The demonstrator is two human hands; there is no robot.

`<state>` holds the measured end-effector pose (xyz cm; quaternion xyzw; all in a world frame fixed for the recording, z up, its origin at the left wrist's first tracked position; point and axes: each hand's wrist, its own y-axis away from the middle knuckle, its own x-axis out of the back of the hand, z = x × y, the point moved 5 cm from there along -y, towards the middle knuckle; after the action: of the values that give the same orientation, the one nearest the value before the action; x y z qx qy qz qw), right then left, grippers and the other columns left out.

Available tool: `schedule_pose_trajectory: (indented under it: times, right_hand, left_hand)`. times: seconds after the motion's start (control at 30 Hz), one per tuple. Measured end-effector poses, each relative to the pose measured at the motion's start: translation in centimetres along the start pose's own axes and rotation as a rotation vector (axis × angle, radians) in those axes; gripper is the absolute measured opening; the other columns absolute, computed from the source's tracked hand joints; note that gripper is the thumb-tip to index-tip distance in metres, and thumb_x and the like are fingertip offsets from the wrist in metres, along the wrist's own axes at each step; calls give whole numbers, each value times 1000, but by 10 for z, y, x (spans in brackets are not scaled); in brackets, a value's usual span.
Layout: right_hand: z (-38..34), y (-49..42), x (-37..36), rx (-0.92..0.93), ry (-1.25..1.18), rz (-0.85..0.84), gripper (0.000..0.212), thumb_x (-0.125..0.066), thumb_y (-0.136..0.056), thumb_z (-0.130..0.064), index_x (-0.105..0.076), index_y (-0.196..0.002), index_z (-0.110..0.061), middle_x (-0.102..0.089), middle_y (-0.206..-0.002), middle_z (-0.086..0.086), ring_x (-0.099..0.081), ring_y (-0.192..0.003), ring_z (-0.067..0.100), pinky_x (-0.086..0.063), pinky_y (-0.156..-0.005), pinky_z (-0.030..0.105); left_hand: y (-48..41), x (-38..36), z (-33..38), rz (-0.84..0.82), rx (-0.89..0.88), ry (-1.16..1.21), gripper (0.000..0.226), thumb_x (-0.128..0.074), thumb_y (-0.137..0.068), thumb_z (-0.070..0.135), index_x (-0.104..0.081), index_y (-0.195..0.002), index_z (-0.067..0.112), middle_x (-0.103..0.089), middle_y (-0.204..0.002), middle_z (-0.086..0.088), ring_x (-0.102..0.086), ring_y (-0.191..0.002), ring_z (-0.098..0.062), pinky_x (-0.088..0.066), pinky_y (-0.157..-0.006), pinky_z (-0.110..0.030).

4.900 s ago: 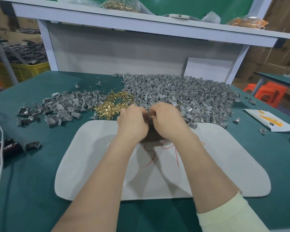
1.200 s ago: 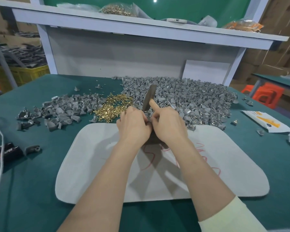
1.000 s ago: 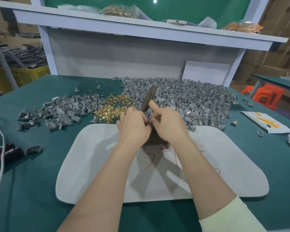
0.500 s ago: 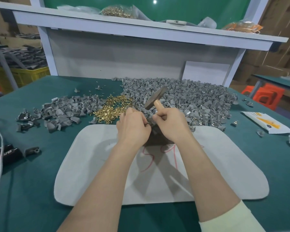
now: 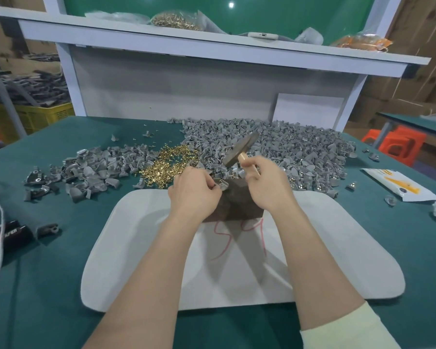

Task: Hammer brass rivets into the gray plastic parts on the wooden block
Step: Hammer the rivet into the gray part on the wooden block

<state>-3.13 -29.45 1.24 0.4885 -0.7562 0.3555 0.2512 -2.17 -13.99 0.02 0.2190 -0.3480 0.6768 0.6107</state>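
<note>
Right hand (image 5: 267,185) has its fingers curled tight round the pale wooden handle of the hammer (image 5: 241,149), gripping just under the head, and the dark metal head is up and tilted over the big heap of gray parts (image 5: 300,152). Left hand (image 5: 194,191) pinches a gray plastic part (image 5: 220,185) between thumb and fingertips, right at the top edge of the wooden block (image 5: 239,205). The block is dark and stands on the white pad (image 5: 337,248) between the two hands. Red handwriting (image 5: 237,235) runs across the pad just in front of the block; it looks like digits, the tops are hidden, so no firm reading. The loose brass rivets (image 5: 171,165) lie in a gold pile on the green bench (image 5: 61,273), just beyond the left hand, with a smaller heap of gray parts (image 5: 98,167) to their left. Far left, a black tube (image 5: 8,233) carries white lettering, cut off by a white cord, something ending "APER". On the right lies a white packet (image 5: 398,185) with yellow print, too small to read. Up on the shelf (image 5: 212,46) sits a clear bag of rivets (image 5: 176,21).
</note>
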Motion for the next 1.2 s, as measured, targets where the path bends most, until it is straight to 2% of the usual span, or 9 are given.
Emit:
schedule_pose_trajectory:
  times: [0.17,0.3,0.43,0.6,0.7,0.83,0.93,1.07,1.2]
  right_hand:
    - [23,-8,6,-91,36,20,42,-51,-92,-16,-46,-132,-26,-61,-117,11,-59,-97,32,-49,-83,38]
    - [49,-12,2,-209,38,5,27,-53,-94,-26,-61,-117,-16,-65,-117,9,-58,-105,28,-42,-85,31]
    - [58,-12,-1,-254,85,-4,30,-50,-95,-41,-65,-110,-20,-65,-114,7,-58,-105,27,-41,-81,30]
    - [16,-9,7,-1,158,132,20,-55,-92,-28,-69,-106,-27,-61,-113,8,-57,-102,30,-47,-91,37]
    - [-21,-2,-13,191,231,6,21,-55,-92,-31,-71,-104,-26,-63,-110,5,-55,-104,28,-47,-91,39]
    - [-36,0,-33,216,391,-57,18,-48,-91,-23,-67,-90,-21,-60,-107,9,-53,-105,31,-41,-82,36]
    - [-39,0,-36,198,352,-61,15,-48,-89,-14,-50,-76,-22,-59,-104,11,-53,-103,33,-38,-79,37]
    - [-26,-4,-27,75,107,-23,12,-49,-95,-19,-61,-95,-17,-64,-104,7,-57,-99,27,-44,-88,35]
    - [-16,-9,-8,7,-178,12,5,-59,-91,-19,-60,-86,-20,-58,-77,-8,-53,-77,12,-36,-69,22]
  left_hand:
    - [-4,9,-8,123,71,158,18,-61,-89,26,-52,-73,26,-55,-90,6,-57,-101,-24,-46,-89,-35]
    - [-6,10,-14,183,114,290,6,-59,-90,24,-55,-86,22,-57,-89,5,-57,-95,-20,-45,-86,-32]
    - [-6,7,-15,178,133,354,5,-59,-91,23,-56,-88,20,-64,-103,0,-57,-99,-20,-44,-83,-30]
    - [-7,7,-12,157,107,319,6,-59,-91,23,-55,-89,19,-64,-109,-2,-58,-106,-23,-46,-91,-35]
    - [-6,6,-10,151,88,288,6,-60,-91,20,-54,-89,20,-64,-106,-2,-58,-103,-23,-47,-92,-35]
    - [-4,6,-9,143,84,262,6,-60,-90,18,-55,-89,21,-64,-105,-1,-58,-101,-23,-47,-90,-36]
    - [-4,6,-9,127,78,235,7,-61,-89,19,-55,-89,22,-63,-105,0,-57,-103,-23,-46,-91,-37]
    - [-2,3,-6,78,65,180,8,-61,-88,22,-55,-86,27,-62,-110,1,-54,-110,-26,-43,-96,-40]
    - [1,-3,0,-12,47,63,10,-60,-87,25,-56,-83,33,-57,-121,2,-40,-120,-30,-34,-95,-37]
